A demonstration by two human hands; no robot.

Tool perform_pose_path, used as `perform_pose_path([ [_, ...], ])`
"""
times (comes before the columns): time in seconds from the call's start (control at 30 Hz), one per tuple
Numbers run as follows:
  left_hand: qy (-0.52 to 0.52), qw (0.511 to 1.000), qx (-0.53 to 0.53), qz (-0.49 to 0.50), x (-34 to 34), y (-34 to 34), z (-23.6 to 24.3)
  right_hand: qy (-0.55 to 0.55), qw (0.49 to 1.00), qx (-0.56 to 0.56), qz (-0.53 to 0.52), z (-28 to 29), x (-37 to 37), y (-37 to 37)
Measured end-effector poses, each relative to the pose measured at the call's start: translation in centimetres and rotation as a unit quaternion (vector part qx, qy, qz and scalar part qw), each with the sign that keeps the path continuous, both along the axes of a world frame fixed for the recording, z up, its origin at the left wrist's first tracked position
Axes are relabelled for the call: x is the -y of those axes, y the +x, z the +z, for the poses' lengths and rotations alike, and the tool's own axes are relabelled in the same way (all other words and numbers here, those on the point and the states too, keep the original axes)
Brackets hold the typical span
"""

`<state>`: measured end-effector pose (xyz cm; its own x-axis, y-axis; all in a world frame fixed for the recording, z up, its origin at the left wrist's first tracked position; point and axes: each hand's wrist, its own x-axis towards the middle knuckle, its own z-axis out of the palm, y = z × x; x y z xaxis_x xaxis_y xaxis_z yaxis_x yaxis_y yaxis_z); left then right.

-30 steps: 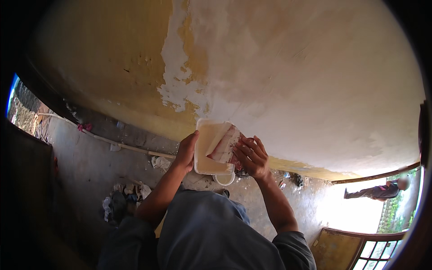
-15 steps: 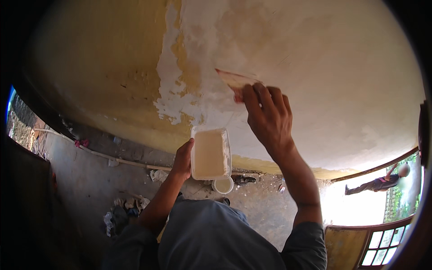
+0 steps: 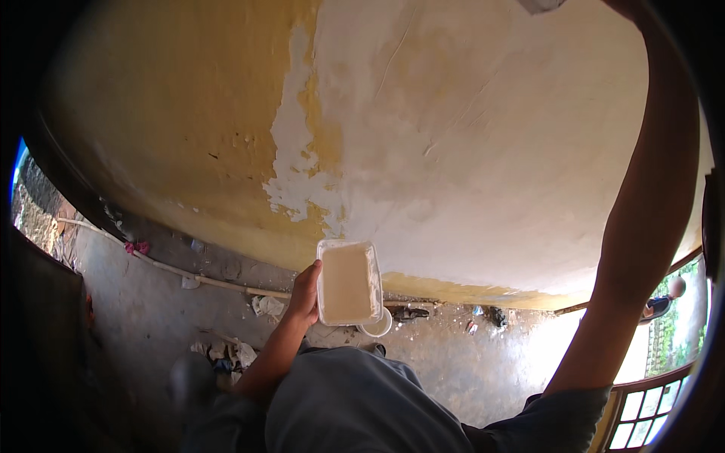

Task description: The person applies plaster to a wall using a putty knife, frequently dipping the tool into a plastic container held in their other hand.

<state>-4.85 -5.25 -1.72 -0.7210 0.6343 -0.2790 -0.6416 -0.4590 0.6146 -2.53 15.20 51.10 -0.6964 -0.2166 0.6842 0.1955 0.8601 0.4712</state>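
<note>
My left hand (image 3: 304,293) grips the left side of a rectangular clear plastic tub (image 3: 349,284), thumb at its rim. The tub looks pale beige inside, with white smears along its right side. My right arm reaches far up along the right, and only a sliver of my right hand (image 3: 625,7) shows at the top edge. Beside it the pale blade of a flat scraper (image 3: 541,6) lies against the wall (image 3: 468,174); its rest is cut off. The wall's right part is coated whitish with damp-looking patches and ridges, and its left part is bare yellow with a ragged border.
Below the tub a round white bucket (image 3: 377,323) stands on the concrete floor (image 3: 445,370). A long pale pole (image 3: 204,270) lies along the wall's foot, near crumpled rags (image 3: 266,305) and litter. Toward the right are a bright opening, a person (image 3: 658,306) outside and a paned window (image 3: 649,408).
My right hand has swung up and right with the scraper, almost out of view. The tub sits slightly lower in the picture. The person outside has moved partly behind my arm.
</note>
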Motion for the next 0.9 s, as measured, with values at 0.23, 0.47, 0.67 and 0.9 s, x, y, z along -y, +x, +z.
perform_pose_path([
  [0.23, 0.036, 0.998, 0.042, 0.011, 1.5, 0.1, -1.7, -0.184, 0.959, 0.216, 0.022, -17.1, -4.3, -1.5],
  [0.47, 0.049, 0.997, 0.065, 0.002, 1.3, 0.4, -2.4, -0.134, 0.976, 0.174, 0.012, -23.6, -5.3, -1.5],
  [0.67, 0.031, 0.996, 0.081, 0.023, 2.3, 0.5, -2.5, -0.072, 0.990, 0.081, -0.088, -9.4, -7.3, -3.0],
  [0.9, -0.013, 0.999, 0.038, 0.036, 1.8, 0.9, -1.8, -0.175, 0.976, 0.092, 0.095, 1.5, -6.4, 1.9],
])
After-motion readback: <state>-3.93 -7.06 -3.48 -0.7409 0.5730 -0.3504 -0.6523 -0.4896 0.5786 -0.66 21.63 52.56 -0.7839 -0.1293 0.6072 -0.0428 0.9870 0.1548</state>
